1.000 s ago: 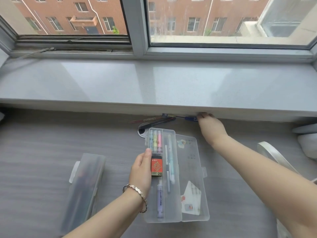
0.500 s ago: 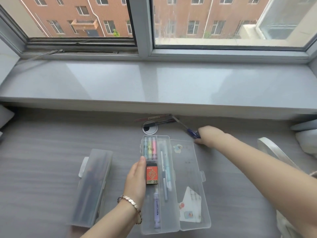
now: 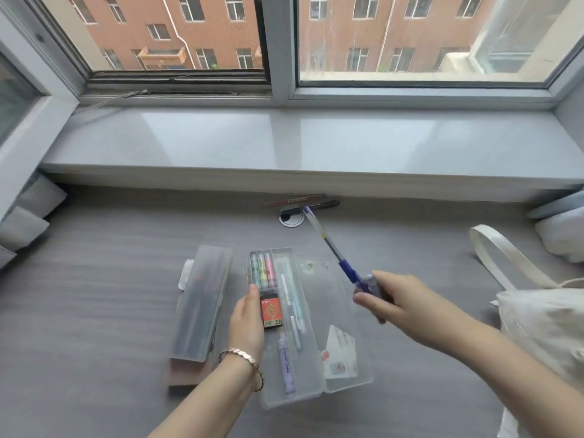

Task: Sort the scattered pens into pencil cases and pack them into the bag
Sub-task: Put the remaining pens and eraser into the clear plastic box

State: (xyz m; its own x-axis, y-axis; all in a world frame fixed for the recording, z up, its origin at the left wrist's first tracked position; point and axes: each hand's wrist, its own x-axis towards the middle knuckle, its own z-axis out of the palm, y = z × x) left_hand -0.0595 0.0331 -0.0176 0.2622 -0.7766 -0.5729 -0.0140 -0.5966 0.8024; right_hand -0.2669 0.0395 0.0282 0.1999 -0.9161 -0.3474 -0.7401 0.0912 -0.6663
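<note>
An open clear pencil case (image 3: 339, 382) lies in the middle of the grey desk, holding highlighters (image 3: 262, 269), several pens and a purple marker. My left hand (image 3: 246, 324) grips a red-and-black 2B lead box (image 3: 270, 312) at the case's left tray. My right hand (image 3: 392, 295) holds a blue pen (image 3: 331, 248) by its grip end above the case's lid, tip pointing up and away. Two more pens (image 3: 303, 200) lie under the windowsill edge. A closed frosted pencil case (image 3: 202, 301) lies to the left. A white cloth bag (image 3: 543, 317) sits at the right.
A round cable grommet (image 3: 290, 218) is set in the desk behind the open case. The wide grey windowsill (image 3: 300, 143) overhangs the desk's far edge. Grey cushions (image 3: 22, 226) sit at far left, pale ones at far right.
My right hand has lifted the blue pen from under the windowsill and drawn it back toward the open case. My left hand stays on the lead box.
</note>
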